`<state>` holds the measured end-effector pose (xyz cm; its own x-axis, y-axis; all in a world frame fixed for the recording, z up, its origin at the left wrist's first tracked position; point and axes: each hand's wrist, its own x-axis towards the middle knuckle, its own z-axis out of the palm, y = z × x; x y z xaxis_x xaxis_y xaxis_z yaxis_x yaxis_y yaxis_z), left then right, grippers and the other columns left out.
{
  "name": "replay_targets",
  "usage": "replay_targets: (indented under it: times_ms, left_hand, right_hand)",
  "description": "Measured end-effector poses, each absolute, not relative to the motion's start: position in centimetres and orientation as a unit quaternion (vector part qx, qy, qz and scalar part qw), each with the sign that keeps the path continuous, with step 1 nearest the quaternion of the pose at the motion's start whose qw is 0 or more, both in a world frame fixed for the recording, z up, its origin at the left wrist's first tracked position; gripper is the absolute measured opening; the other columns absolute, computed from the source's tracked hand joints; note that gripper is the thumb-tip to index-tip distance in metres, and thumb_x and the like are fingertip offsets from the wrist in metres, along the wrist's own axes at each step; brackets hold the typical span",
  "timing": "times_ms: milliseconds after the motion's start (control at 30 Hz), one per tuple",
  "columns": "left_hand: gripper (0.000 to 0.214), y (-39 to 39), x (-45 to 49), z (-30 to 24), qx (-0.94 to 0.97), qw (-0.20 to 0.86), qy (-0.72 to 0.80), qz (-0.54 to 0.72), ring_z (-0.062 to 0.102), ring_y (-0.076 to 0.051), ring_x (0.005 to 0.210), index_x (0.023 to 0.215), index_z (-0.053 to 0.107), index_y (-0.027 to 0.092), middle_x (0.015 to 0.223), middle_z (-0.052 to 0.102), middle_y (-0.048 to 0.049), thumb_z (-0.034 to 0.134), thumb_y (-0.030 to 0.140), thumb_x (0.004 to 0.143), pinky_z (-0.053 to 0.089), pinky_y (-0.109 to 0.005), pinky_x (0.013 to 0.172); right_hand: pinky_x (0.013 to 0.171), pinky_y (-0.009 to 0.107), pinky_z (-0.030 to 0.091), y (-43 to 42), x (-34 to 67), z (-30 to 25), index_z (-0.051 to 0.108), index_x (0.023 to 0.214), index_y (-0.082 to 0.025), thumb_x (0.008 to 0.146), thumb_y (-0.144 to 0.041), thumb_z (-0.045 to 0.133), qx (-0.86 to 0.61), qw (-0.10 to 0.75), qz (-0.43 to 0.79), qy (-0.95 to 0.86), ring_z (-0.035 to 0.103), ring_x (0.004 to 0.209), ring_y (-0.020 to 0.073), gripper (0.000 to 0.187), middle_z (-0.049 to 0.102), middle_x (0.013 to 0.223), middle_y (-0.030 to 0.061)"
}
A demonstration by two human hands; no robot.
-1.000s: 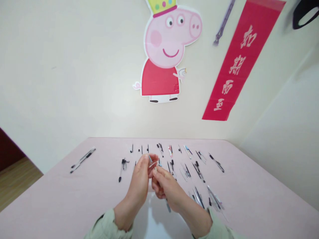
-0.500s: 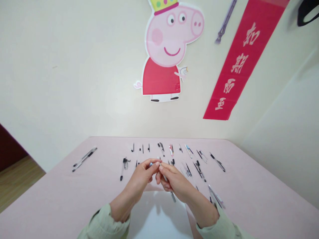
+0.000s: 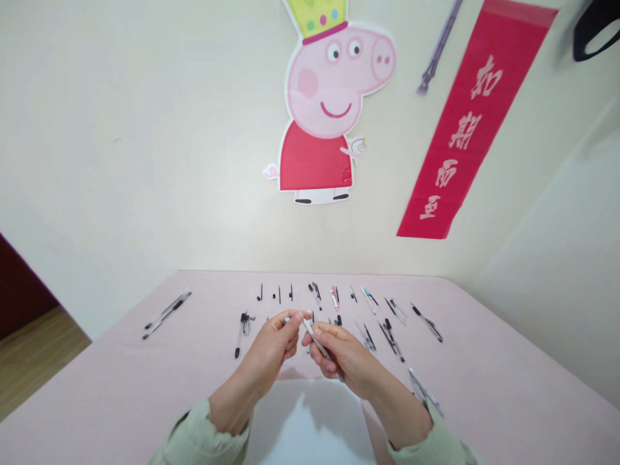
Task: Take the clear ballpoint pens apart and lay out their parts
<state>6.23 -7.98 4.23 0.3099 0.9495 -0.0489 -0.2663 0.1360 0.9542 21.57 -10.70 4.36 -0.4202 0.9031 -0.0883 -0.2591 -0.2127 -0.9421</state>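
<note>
In my right hand is a slim whitish pen, its upper end slanting up and left toward my other fingers. My left hand is closed in a pinch beside that end. A small bluish bit shows at its fingertips, too small to name. Both hands hover over the near middle of the table, just beyond a white sheet on which their shadows fall. Behind the fingers lie several pen parts, partly hidden by the hands.
Pens, refills and caps lie in groups across the pink table. A pair of pens is at the far left, a capped pen left of my hands. More pens lie to the right. A wall stands behind.
My fingertips have drawn slightly apart, and more of the whitish pen shows in my right hand. The pen has turned in the grip. The view has tilted up a little.
</note>
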Motion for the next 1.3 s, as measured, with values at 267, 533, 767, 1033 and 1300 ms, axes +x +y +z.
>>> replay_targets:
  times_ms: [267, 533, 767, 1033, 1300]
  left_hand:
    - [0.043, -8.0, 6.3, 4.2, 0.456, 0.657, 0.368, 0.474, 0.018, -0.005, 0.045, 0.095, 0.063, 0.012, 0.049, 0.035, 0.0091, 0.065, 0.050, 0.075, 0.011, -0.022, 0.044]
    - [0.043, -8.2, 6.6, 3.9, 0.444, 0.636, 0.377, 0.506, 0.025, -0.003, 0.041, 0.092, 0.062, 0.013, 0.054, 0.050, 0.0054, 0.065, 0.052, 0.073, 0.012, -0.020, 0.043]
    - [0.040, -8.2, 6.8, 3.9, 0.434, 0.626, 0.372, 0.531, 0.024, -0.002, 0.040, 0.091, 0.063, 0.014, 0.053, 0.049, 0.0070, 0.066, 0.049, 0.073, 0.012, -0.020, 0.042]
    - [0.055, -9.1, 6.7, 5.4, 0.453, 0.657, 0.371, 0.475, 0.020, -0.003, 0.042, 0.105, 0.062, 0.011, 0.051, 0.034, 0.0102, 0.061, 0.056, 0.076, 0.010, -0.021, 0.043]
    - [0.056, -8.9, 6.4, 5.6, 0.496, 0.651, 0.361, 0.446, 0.020, -0.005, 0.044, 0.105, 0.064, 0.010, 0.051, 0.035, 0.0091, 0.058, 0.059, 0.077, 0.011, -0.023, 0.045]
  right_hand:
    - [0.042, 0.019, 0.020, -10.8, 21.0, 4.2, 0.059, 0.085, -0.014, 0.083, -0.043, 0.059, -0.346, 0.438, 0.684, -0.470, 0.032, 0.041, 0.0033, 0.030, 0.050, 0.059, -0.0045]
    - [0.043, 0.020, 0.025, -10.5, 20.4, 3.7, 0.056, 0.078, -0.015, 0.082, -0.045, 0.058, -0.384, 0.462, 0.613, -0.513, 0.037, 0.043, 0.0043, 0.031, 0.051, 0.061, -0.0040]
    - [0.046, 0.020, 0.031, -10.8, 19.9, 4.0, 0.054, 0.073, -0.017, 0.082, -0.042, 0.058, -0.411, 0.491, 0.543, -0.543, 0.041, 0.047, 0.0064, 0.027, 0.055, 0.063, -0.0027]
    - [0.041, 0.019, 0.028, -10.9, 20.0, 4.1, 0.056, 0.079, -0.016, 0.085, -0.044, 0.056, -0.382, 0.482, 0.593, -0.520, 0.037, 0.041, 0.0044, 0.028, 0.053, 0.063, -0.0039]
    - [0.041, 0.019, 0.027, -10.9, 20.5, 4.5, 0.057, 0.082, -0.014, 0.081, -0.046, 0.061, -0.341, 0.453, 0.669, -0.481, 0.035, 0.040, 0.0032, 0.032, 0.054, 0.063, -0.0036]
